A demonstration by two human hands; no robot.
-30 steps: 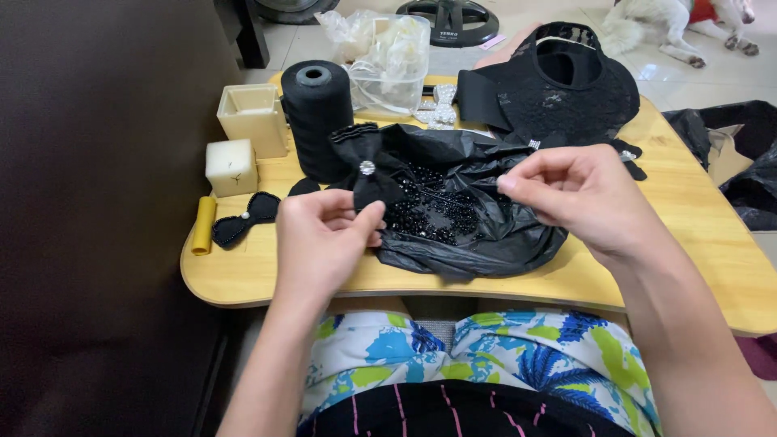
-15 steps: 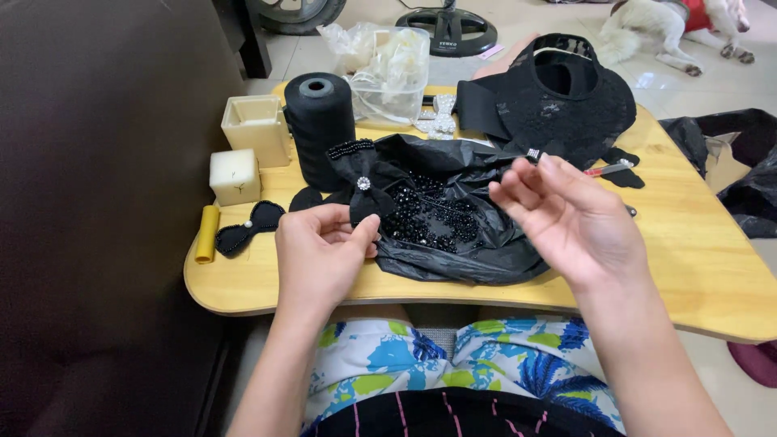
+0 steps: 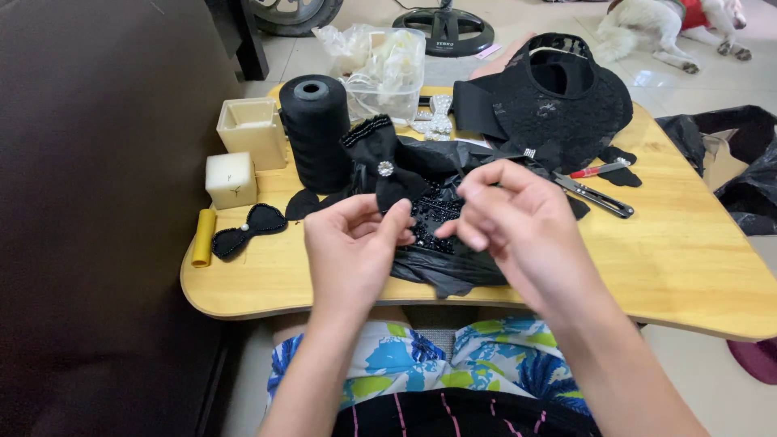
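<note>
While the left hand (image 3: pixel 356 243) pinches the black bow (image 3: pixel 380 166) at its lower edge, the right hand (image 3: pixel 518 222), at its 3 o'clock, has fingertips closed; what they grip I cannot tell. Over the tabletop (image 3: pixel 688 259), the bow looks soft and light, best held beside its stone.

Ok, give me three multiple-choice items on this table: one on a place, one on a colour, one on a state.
1. Where is the thread cone?
A. right of the cream box
B. on the floor
C. beside the scissors

2. What colour is the roll at the table's left edge?
A. red
B. yellow
C. blue

3. What is the left hand doing?
A. lying flat on the table
B. holding the scissors
C. pinching at the black bow

Answers: 1 A, the cone stands just right of the box. 2 B, the roll is plainly yellow. 3 C, its fingertips meet at the bow's lower edge.
</note>
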